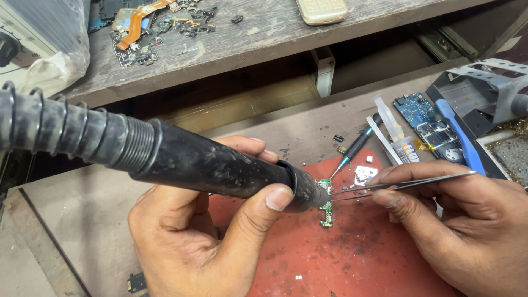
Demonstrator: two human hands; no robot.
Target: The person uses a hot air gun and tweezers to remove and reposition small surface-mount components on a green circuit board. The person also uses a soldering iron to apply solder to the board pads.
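Two hands busy: left hand wrapped around black hot-air handle, right hand pinching tweezers at small green board.

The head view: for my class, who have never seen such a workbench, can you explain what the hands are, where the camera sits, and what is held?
The camera sits on the person's head and looks down at their own two bare hands. The left hand grips a thick black hot-air wand with a coiled hose, its nozzle aimed at a small green circuit board lying on a red work mat. The right hand pinches thin metal tweezers, tips by that board. Behind lie a blue circuit board and a green-tipped screwdriver.
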